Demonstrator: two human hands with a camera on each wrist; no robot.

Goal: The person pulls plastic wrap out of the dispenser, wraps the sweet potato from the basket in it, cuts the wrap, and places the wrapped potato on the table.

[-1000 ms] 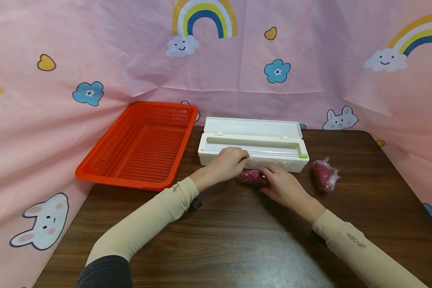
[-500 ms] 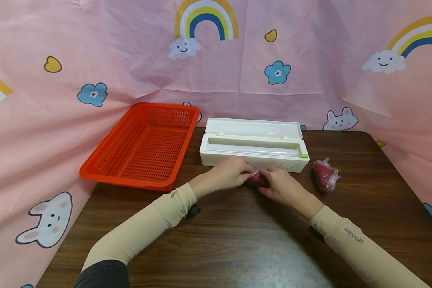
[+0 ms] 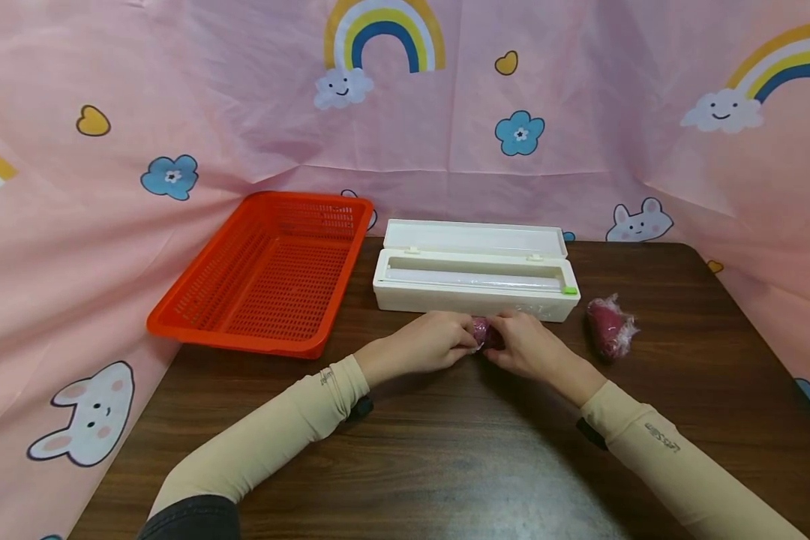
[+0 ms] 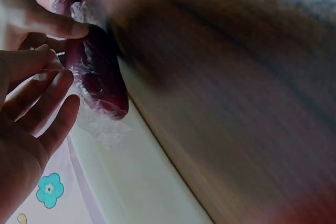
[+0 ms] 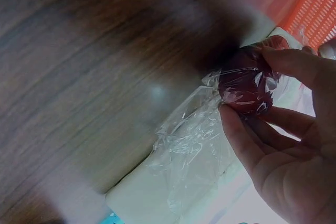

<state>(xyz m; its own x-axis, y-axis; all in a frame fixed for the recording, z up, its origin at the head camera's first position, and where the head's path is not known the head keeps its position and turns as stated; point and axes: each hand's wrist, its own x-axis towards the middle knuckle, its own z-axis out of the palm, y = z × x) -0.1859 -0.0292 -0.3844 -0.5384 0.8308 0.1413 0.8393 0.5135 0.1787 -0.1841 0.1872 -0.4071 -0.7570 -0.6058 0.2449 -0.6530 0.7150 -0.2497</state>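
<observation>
A dark red sweet potato (image 3: 479, 330), partly wrapped in clear cling film, lies between my hands in front of the white box. My right hand (image 3: 529, 345) grips it, thumb on one side and fingers on the other, as the right wrist view shows. My left hand (image 4: 31, 103) pinches a bit of the cling film (image 4: 55, 62) at the potato's side between thumb and index finger; its other fingers are loosely bent. Loose film (image 5: 194, 140) trails from one end of the potato in the right wrist view. In the head view the fingers hide much of the potato.
Behind the hands stands an open white cling film box (image 3: 475, 300) with a film roll (image 3: 472, 279) inside and a green slider at right. A wrapped sweet potato (image 3: 607, 328) lies to the right. An orange basket (image 3: 236, 341) stands at left on the wooden table (image 3: 445, 465).
My left hand has come down from the box's front edge towards me, with film between its fingers. The right hand has stayed on the sweet potato, nearly still.
</observation>
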